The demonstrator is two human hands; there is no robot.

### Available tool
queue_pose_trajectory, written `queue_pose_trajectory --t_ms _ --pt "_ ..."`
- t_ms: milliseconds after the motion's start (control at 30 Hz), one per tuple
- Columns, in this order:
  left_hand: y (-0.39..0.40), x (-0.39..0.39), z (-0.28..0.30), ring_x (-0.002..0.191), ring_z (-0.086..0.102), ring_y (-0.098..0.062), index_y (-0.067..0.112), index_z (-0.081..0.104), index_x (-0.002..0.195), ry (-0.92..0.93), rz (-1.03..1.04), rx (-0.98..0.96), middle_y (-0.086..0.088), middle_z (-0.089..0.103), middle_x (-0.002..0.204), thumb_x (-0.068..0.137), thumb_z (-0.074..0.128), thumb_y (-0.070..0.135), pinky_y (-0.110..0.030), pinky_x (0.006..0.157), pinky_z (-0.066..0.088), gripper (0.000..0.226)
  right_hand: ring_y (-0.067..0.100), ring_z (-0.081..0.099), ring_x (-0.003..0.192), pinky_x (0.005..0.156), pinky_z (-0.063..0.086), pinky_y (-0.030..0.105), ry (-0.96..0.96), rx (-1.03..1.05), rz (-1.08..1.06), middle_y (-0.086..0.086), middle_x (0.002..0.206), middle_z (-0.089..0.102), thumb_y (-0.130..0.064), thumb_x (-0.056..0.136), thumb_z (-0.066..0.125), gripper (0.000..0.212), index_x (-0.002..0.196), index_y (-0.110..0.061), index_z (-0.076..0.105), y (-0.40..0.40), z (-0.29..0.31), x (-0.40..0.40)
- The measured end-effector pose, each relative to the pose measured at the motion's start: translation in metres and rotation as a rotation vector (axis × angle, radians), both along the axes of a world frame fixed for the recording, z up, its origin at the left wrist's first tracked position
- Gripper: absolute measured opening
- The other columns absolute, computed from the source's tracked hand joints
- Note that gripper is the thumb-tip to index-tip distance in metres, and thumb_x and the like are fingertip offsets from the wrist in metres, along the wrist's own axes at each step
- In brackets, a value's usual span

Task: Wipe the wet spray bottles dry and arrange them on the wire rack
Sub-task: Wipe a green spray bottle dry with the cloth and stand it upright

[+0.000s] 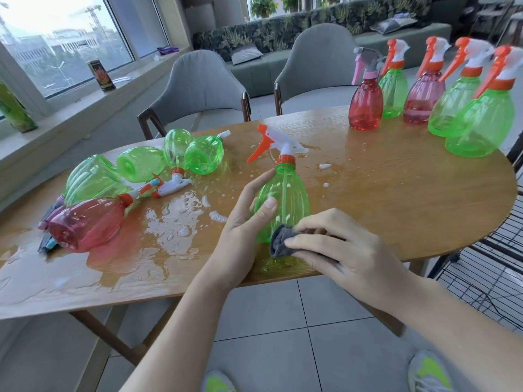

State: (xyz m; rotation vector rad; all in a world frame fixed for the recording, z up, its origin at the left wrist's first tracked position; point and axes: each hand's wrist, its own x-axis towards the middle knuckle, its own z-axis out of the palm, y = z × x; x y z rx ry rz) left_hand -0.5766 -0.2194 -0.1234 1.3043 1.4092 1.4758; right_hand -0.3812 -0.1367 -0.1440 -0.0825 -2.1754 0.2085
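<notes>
My left hand (243, 219) grips the green spray bottle (283, 199) around its body, thumb across the front, fingers curled behind. The bottle stands upright near the front edge of the wooden table (396, 193), its orange-and-white trigger head pointing left. My right hand (348, 250) pinches a grey cloth (280, 241) and presses it against the lower right of the bottle.

To the left, on a wet patch of tabletop, a cluster of bottles lies on its side: several green bottles (141, 164) and one red bottle (85, 224) nearest the front.

At the far right of the table, five bottles stand upright in a row (424, 94): red, green, red, green, green.

The black wire rack (486, 267) stands off the table's right end, beside my right forearm.

Two grey chairs (198, 83) sit behind the table.
</notes>
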Motion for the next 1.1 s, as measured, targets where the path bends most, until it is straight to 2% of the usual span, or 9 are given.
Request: queue_pose_trajectory --t_ms 133,300,400,467,533,633,800,967,1100 --pt "-0.005 -0.004 0.001 0.153 0.042 -0.039 0.037 0.052 0.155 -0.021 -0.101 0.0 -0.012 0.051 0.162 0.1 0.068 0.043 -0.071 0.125 0.024 0.058 0.027 0.068 0.1 0.092 0.054 0.033 0.109 -0.025 -0.078 0.013 0.111 0.069 -0.01 0.096 0.074 0.018 0.112 -0.002 0.077 0.007 0.008 -0.005" --pt "-0.007 -0.009 0.0 0.158 0.033 -0.037 0.039 0.052 0.155 0.005 -0.155 -0.025 -0.003 0.046 0.166 0.097 0.073 0.047 -0.071 0.125 0.023 0.062 0.011 0.066 0.109 0.097 0.048 0.021 0.23 -0.275 -0.16 0.0 0.114 0.07 -0.014 0.095 0.071 0.021 0.114 -0.007 0.075 0.022 0.021 -0.009" --pt "-0.007 -0.011 0.004 0.159 0.032 -0.036 0.042 0.053 0.154 0.043 -0.161 -0.023 0.0 0.047 0.166 0.094 0.076 0.051 -0.07 0.124 0.026 0.065 0.004 0.066 0.111 0.094 0.049 0.018 0.272 -0.513 -0.113 -0.017 0.116 0.068 -0.016 0.095 0.07 0.022 0.115 -0.027 0.07 0.024 0.026 -0.009" --pt "-0.007 -0.012 0.005 0.156 0.037 -0.036 0.042 0.054 0.153 0.06 -0.145 -0.005 -0.001 0.051 0.163 0.097 0.071 0.044 -0.07 0.124 0.028 0.058 0.006 0.067 0.111 0.093 0.05 0.018 0.277 -0.614 -0.067 -0.017 0.116 0.069 -0.017 0.095 0.07 0.025 0.114 -0.034 0.068 0.021 0.024 -0.011" --pt "-0.007 -0.01 0.006 0.15 0.045 -0.031 0.045 0.056 0.15 0.109 -0.101 0.015 0.005 0.056 0.157 0.1 0.062 0.038 -0.068 0.123 0.033 0.051 0.009 0.066 0.112 0.095 0.048 0.02 0.254 -0.601 -0.049 -0.01 0.115 0.07 -0.017 0.094 0.071 0.023 0.113 -0.029 0.069 0.017 0.017 -0.012" --pt "-0.01 -0.006 0.005 0.134 0.055 -0.017 0.045 0.059 0.146 0.18 -0.046 0.036 0.019 0.06 0.147 0.105 0.052 0.025 -0.059 0.121 0.04 0.046 0.015 0.066 0.113 0.095 0.049 0.026 0.215 -0.511 -0.041 -0.006 0.115 0.068 -0.017 0.092 0.072 0.021 0.113 -0.02 0.071 0.015 0.013 -0.01" --pt "-0.011 -0.003 0.009 0.138 0.054 -0.005 0.04 0.061 0.141 0.253 -0.044 0.028 0.028 0.062 0.141 0.101 0.05 0.019 -0.028 0.115 0.042 0.047 0.007 0.065 0.112 0.095 0.049 0.021 0.254 -0.519 -0.071 -0.006 0.115 0.069 -0.016 0.093 0.071 0.022 0.114 -0.021 0.07 0.02 0.024 -0.01" --pt "-0.008 0.001 0.007 0.146 0.051 -0.027 0.047 0.059 0.144 0.083 -0.058 -0.004 0.01 0.06 0.151 0.104 0.054 0.034 -0.063 0.122 0.037 0.042 0.012 0.066 0.11 0.094 0.049 0.025 0.185 -0.431 -0.061 -0.002 0.113 0.069 -0.016 0.093 0.073 0.019 0.111 -0.013 0.075 0.017 0.017 -0.01" --pt "-0.005 -0.002 0.004 0.151 0.044 -0.036 0.046 0.055 0.148 0.018 -0.033 -0.008 -0.004 0.056 0.157 0.101 0.06 0.051 -0.072 0.124 0.027 0.048 0.014 0.067 0.105 0.093 0.049 0.021 0.099 -0.281 -0.034 0.005 0.11 0.07 -0.013 0.091 0.076 0.018 0.108 -0.007 0.078 0.007 0.009 -0.006"
